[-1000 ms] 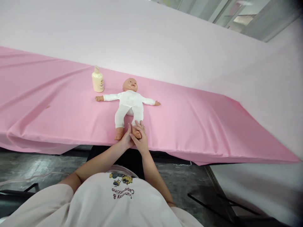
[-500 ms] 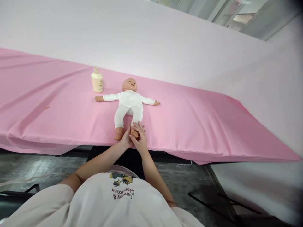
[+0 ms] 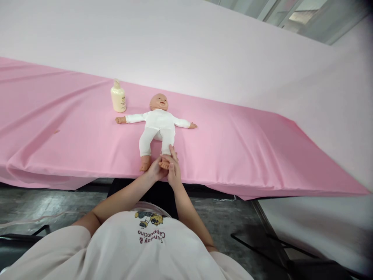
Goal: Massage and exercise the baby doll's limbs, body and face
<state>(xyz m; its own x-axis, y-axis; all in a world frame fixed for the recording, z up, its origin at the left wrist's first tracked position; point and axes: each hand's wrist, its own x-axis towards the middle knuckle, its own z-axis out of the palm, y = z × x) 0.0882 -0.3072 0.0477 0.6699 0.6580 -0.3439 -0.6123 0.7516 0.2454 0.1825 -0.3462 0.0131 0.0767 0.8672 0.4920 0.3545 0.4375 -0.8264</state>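
A baby doll [image 3: 159,119] in a white suit lies on its back with its arms spread and its feet toward me. My left hand [image 3: 157,169] cups the doll's foot on the right-hand side from below and the left; most of those fingers are hidden. From the other side, my right hand [image 3: 174,171] is closed around the same foot. One finger lies across the ankle, others reach up beside the leg, and the thumb is next to the toes. The doll's other foot [image 3: 145,163] rests free, close to my left wrist.
A cream pump bottle [image 3: 118,99] stands beyond the doll's outstretched arm on the left. Pink cloth [image 3: 227,147] covers the table and hangs over its front edge. A white wall [image 3: 175,46] rises behind. Black chair parts [image 3: 17,249] show at lower left.
My right thumb has come off the toes and moved to the right of them. Its fingers have shifted around the ankle. My left hand stays at the foot. The view has tilted slightly.
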